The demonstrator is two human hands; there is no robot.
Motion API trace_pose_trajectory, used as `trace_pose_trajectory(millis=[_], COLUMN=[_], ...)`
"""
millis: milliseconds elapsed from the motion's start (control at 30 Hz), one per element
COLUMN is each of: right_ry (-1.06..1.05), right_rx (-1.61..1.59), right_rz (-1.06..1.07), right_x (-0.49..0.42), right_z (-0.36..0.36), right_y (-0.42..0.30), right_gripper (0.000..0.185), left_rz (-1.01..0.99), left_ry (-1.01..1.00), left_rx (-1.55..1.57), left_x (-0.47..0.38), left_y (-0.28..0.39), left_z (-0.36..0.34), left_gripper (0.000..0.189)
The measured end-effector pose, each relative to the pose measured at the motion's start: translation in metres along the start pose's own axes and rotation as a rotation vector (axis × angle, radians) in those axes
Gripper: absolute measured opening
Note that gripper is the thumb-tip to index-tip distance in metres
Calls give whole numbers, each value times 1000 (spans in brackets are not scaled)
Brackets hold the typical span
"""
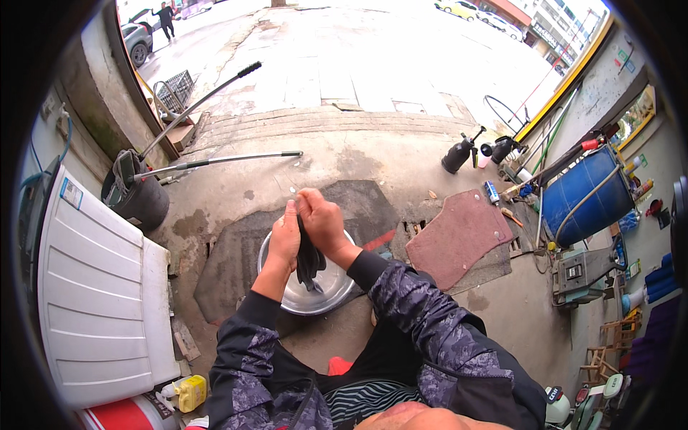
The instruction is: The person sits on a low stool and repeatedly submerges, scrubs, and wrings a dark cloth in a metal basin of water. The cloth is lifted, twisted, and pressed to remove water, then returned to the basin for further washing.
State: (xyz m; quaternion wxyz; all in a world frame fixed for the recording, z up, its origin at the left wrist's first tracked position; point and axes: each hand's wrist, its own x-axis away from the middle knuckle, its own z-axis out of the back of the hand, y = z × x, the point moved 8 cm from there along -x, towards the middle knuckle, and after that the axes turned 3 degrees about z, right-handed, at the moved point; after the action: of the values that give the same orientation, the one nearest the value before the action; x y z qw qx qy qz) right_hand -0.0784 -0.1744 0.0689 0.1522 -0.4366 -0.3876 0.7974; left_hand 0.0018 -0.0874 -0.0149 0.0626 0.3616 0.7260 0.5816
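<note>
Both my hands grip a dark wet-looking cloth [308,258] above a round metal basin [338,290]. My left hand [284,236] holds its upper left side, thumb pointing up. Close beside it, my right hand [323,220] is closed around the cloth's top. The cloth hangs down in folds between and below my hands, its lower end over the basin. The basin stands on a dark floor mat [231,269]. The palms and the held part of the cloth are hidden.
A black bucket with a mop [142,201] and a white ribbed appliance [97,290] stand left. A reddish mat [462,236], black spray bottles [458,156] and a blue barrel [588,193] are right. A person [165,20] is outside near a car.
</note>
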Motion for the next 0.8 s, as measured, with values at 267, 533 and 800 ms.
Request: trace_pose_trajectory(millis=[267, 533, 800], right_ry=[65, -163, -213], right_rx=[50, -4, -80], right_rz=[-27, 189, 24], right_x=[-6, 11, 4], right_z=[10, -9, -15], right_y=[3, -10, 13], right_gripper=[12, 33, 24], left_rz=[44, -11, -141], left_ry=[-148, -27, 37], left_rx=[62, 120, -29], left_x=[0, -6, -13], left_y=[-5, 15, 12], left_z=[-11, 10, 22], left_gripper=[55, 57, 58])
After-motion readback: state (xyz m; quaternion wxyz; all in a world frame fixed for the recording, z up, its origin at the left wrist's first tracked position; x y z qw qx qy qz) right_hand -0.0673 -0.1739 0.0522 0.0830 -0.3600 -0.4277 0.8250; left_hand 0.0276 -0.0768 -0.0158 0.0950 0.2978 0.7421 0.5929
